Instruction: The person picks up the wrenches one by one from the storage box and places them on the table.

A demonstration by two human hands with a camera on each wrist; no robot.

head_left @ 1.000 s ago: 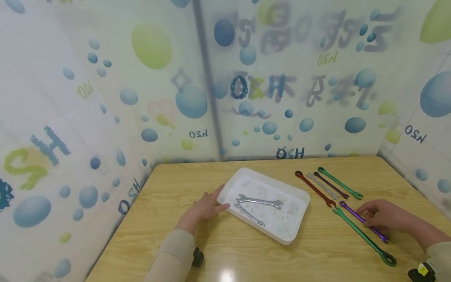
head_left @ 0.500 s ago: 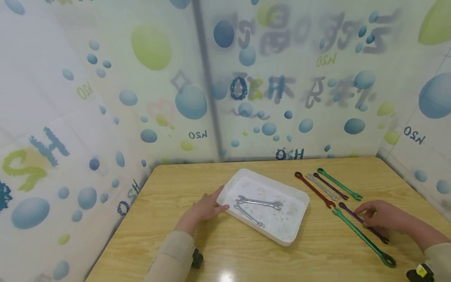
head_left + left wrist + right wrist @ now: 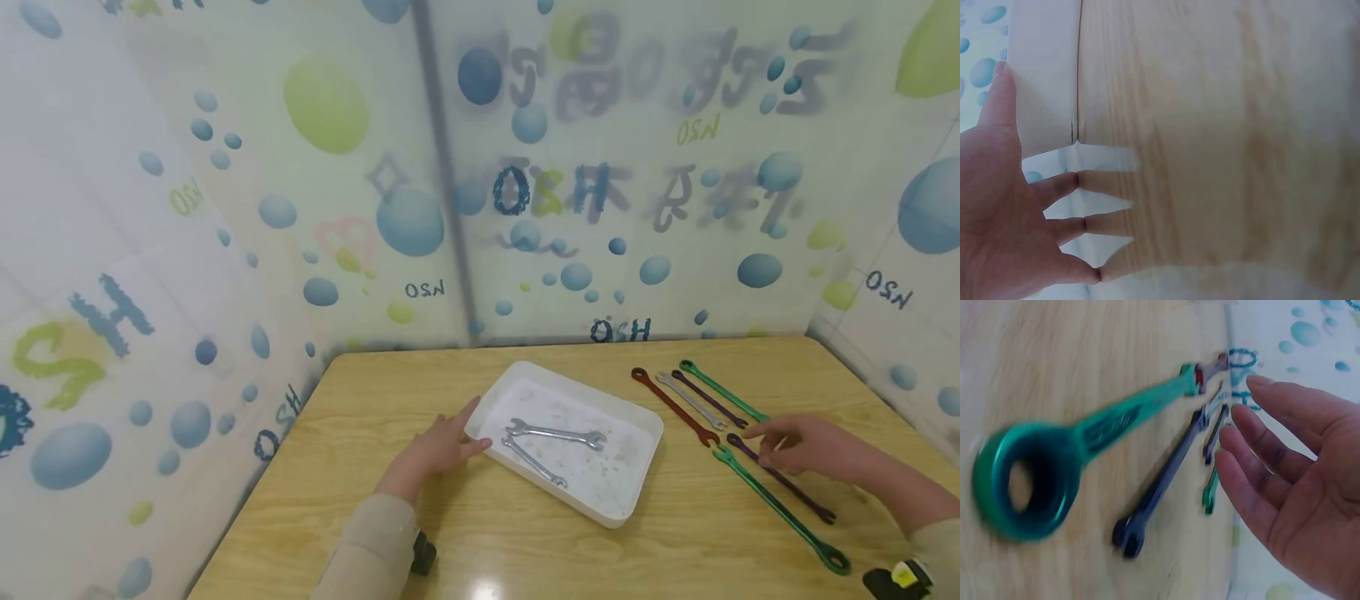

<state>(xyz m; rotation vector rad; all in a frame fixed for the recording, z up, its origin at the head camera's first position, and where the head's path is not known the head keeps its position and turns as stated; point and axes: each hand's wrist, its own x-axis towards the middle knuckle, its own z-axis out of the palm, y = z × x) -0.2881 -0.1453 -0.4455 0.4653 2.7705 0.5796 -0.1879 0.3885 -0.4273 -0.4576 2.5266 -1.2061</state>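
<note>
My left hand (image 3: 433, 450) rests at the left corner of a white tray (image 3: 637, 467), thumb along its side. In the left wrist view its spread fingertips touch the wooden table (image 3: 1210, 156). Two silver open-end wrenches lie in the tray: a larger one (image 3: 558, 434) and a smaller one (image 3: 534, 462). Loosely extended, the fingers of my right hand (image 3: 810, 450) hover above a dark purple wrench (image 3: 795, 487) and hold nothing; the right wrist view shows a gap. Left of that wrench lies a long green combination wrench (image 3: 1132, 419).
Behind these, a red wrench (image 3: 675, 407), a silver wrench (image 3: 693, 402), a thin dark purple wrench (image 3: 708, 398) and another green wrench (image 3: 720, 387) lie side by side. A patterned curtain wall (image 3: 360, 192) borders the table at the back and sides.
My right hand has lifted away from the purple wrench and shifted slightly toward the back of the table. The wrench stays in place. The left hand and the tray have not moved.
</note>
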